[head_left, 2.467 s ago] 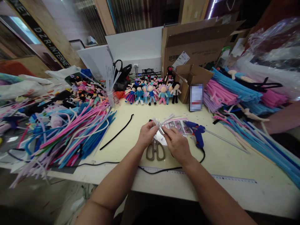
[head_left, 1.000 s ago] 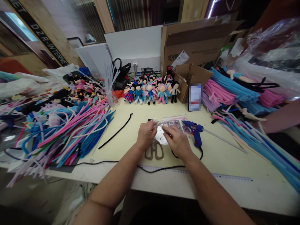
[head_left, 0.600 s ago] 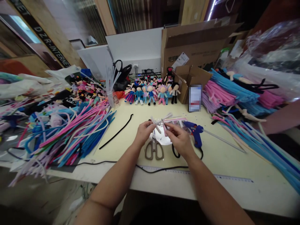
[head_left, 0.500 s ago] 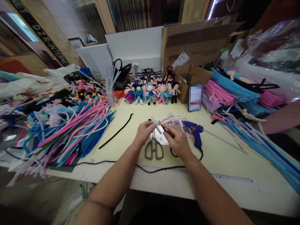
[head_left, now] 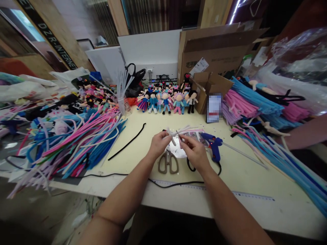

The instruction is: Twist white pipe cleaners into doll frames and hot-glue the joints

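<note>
My left hand (head_left: 158, 145) is closed, with thumb and fingertips pinching a small whitish-grey piece (head_left: 173, 133) that looks like a pipe cleaner. My right hand (head_left: 194, 150) is closed too, its fingertips at the other end of this piece; a thin greyish part shows there, too small to make out. Just below the hands lie scissors (head_left: 174, 166) with grey-brown handles, their blades toward the far side. A blue glue gun (head_left: 215, 147) rests right of my right hand, a long glue stick (head_left: 245, 154) in its back end. Behind the hands lies a printed picture sheet (head_left: 200, 136).
Pipe cleaners in many colours heap at the left (head_left: 84, 143) and right (head_left: 276, 153). Several small dolls (head_left: 166, 103) stand at the back, beside a cardboard box (head_left: 212, 51) and a phone (head_left: 214, 108). A black pipe cleaner (head_left: 127, 142), a cable (head_left: 168, 185) and a ruler (head_left: 245, 195) lie on the table.
The view has shifted slightly. Both hands stay close together on the small piece, with only slight finger movement. The scissors and glue gun have not moved on the table.
</note>
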{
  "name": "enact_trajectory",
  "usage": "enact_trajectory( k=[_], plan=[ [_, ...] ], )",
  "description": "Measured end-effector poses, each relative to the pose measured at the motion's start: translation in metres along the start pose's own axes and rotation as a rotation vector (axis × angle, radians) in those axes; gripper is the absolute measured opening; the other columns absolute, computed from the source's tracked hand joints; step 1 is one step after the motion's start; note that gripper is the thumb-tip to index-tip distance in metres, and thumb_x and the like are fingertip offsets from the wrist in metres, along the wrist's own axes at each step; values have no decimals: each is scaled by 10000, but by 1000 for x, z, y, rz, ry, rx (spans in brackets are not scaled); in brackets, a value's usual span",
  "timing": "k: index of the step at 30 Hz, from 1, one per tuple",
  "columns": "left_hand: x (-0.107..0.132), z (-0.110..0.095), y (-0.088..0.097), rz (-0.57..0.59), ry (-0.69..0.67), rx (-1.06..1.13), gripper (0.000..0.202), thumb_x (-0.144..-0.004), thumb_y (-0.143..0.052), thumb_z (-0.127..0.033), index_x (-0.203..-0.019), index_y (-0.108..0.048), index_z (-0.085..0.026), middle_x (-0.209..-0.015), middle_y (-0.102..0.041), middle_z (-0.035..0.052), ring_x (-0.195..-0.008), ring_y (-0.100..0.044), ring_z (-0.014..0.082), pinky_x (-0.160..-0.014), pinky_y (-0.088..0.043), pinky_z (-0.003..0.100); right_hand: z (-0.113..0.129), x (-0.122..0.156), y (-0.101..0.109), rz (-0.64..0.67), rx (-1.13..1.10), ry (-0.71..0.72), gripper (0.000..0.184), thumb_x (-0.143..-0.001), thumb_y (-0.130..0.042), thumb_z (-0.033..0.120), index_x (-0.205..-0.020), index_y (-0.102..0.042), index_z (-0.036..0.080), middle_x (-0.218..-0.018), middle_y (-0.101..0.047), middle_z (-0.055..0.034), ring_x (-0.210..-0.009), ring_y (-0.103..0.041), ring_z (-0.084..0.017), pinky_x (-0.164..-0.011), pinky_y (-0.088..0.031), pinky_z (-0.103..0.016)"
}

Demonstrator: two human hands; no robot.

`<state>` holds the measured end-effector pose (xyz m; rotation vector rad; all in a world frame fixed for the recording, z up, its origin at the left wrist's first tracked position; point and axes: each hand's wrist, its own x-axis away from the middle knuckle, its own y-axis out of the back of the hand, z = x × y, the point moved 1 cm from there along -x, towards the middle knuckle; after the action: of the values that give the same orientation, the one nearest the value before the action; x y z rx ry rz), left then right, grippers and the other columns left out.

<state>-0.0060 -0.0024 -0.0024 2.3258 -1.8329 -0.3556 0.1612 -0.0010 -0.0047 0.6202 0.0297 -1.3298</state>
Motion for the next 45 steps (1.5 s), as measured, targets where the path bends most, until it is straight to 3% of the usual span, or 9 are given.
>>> enact_trajectory(
  k=[4, 9, 14, 20, 24, 27, 33, 36, 45],
  plan=[
    [2, -1, -1, -15, -76, -75, 147, -694, -569, -281, -723, -653, -164, -641, -588, -22, -625, -500, 117, -619, -381, 228, 5, 1, -4, 6, 168, 89, 319, -818, -516, 229, -1118, -626, 225, -950, -633, -76, -826, -569, -190, -760, -449, -333],
    [-3, -1, 7, -40, -9, -7, 156, -691, -583, -300, -684, -631, -151, -579, -522, -34, -573, -446, 97, -569, -344, 219, -3, -3, 7, -35, 83, -25, 331, -823, -509, 315, -1112, -621, 200, -814, -620, -28, -648, -554, -141, -623, -446, -268],
    [-12, 2, 19, 64, 114, 217, 255, -679, -602, -363, -571, -523, -146, -477, -382, -62, -471, -314, 67, -483, -242, 215, -17, -5, 23, 9, 485, -105, 244, -781, -556, 269, -989, -671, 212, -771, -621, -34, -698, -559, -183, -643, -422, -296],
    [-10, 2, 21, 205, 76, 122, 232, -688, -598, -358, -681, -616, -127, -570, -475, -33, -557, -407, 89, -552, -311, 224, 14, -3, 18, -193, 578, 235, 273, -874, -454, 221, -1075, -637, 199, -1038, -608, -87, -989, -520, -228, -878, -393, -357],
    [-5, -4, 17, 301, 3, 21, 195, -686, -592, -309, -738, -652, -132, -697, -578, 0, -684, -497, 129, -672, -387, 252, 36, -9, 6, -26, 644, 373, 258, -863, -501, 212, -1096, -613, 199, -1085, -627, -73, -1128, -472, -249, -1011, -274, -417],
    [-2, -6, 15, 325, -16, 25, 141, -667, -595, -247, -731, -650, -134, -720, -599, 4, -706, -516, 130, -707, -401, 255, 36, -13, -2, 92, 693, 351, 198, -854, -535, 247, -1024, -625, 200, -983, -664, -63, -1009, -551, -236, -985, -275, -429],
    [-5, 9, 11, 239, 109, 237, 240, -569, -654, -159, -801, -598, -140, -714, -594, -10, -601, -505, 94, -599, -397, 225, 14, -12, -9, 113, 615, 282, 180, -882, -484, 279, -961, -624, 196, -921, -665, -63, -851, -601, -201, -749, -385, -305],
    [-4, 12, 8, 203, 126, 291, 274, -566, -674, -172, -828, -595, -147, -665, -576, -24, -573, -497, 91, -579, -389, 224, 6, -10, -10, 110, 543, 269, 192, -884, -470, 299, -965, -619, 207, -926, -659, -64, -838, -600, -197, -720, -392, -291],
    [1, 4, 4, 269, 80, 371, 237, -580, -732, -242, -757, -646, -110, -673, -590, 7, -635, -519, 110, -643, -400, 247, 3, -12, -8, 127, 227, 114, 203, -846, -506, 353, -759, -596, 193, -784, -623, -43, -754, -558, -180, -680, -391, -286]
  ],
)
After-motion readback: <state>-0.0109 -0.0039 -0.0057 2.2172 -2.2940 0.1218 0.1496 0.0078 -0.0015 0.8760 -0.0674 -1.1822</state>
